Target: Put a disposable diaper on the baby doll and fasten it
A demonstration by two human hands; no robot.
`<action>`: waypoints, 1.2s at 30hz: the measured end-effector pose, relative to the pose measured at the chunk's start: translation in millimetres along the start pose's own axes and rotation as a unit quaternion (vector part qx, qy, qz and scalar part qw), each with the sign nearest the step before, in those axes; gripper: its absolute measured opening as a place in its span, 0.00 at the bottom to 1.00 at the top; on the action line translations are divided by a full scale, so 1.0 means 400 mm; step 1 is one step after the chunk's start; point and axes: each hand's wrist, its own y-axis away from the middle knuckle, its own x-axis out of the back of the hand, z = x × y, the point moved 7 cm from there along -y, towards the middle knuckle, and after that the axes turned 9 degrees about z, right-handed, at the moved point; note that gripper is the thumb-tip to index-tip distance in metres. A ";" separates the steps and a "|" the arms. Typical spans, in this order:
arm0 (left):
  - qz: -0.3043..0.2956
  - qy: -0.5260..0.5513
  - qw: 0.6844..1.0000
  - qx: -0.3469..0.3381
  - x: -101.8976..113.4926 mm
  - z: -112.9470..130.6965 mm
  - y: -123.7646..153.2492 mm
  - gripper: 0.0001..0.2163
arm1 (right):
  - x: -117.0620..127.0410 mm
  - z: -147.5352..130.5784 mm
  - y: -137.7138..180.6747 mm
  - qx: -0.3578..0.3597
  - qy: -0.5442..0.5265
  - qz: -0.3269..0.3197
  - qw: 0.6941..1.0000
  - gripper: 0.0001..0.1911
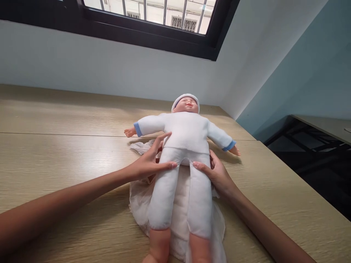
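A baby doll in a white cap, white top and white trousers with blue cuffs lies on its back, head away from me and arms spread. My left hand grips its hip and upper thigh on the left side, thumb on the front of the thigh. On the other side, my right hand holds the other thigh, its thumb on top and its fingers partly hidden behind. Beneath the doll's seat and legs is an unfolded white diaper, frilly at its edges and partly covered. The doll's feet are cut off by the frame's lower edge.
The light wooden table has a seam running across it and meets a white wall at the back. A dark-framed window with bars is above. Beyond the table's right edge stands another table with dark legs.
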 end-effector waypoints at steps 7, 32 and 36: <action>-0.009 0.008 1.000 -0.001 0.001 -0.007 -0.003 0.41 | -0.001 -0.002 -0.005 0.012 -0.008 -0.002 1.000 0.32; -0.021 -0.031 0.999 -0.017 0.014 -0.039 -0.016 0.41 | -0.010 0.010 0.000 -0.014 -0.048 0.005 0.999 0.29; -0.015 -0.017 1.000 -0.002 0.013 -0.041 -0.016 0.42 | -0.012 0.009 -0.002 -0.023 -0.057 0.001 0.998 0.28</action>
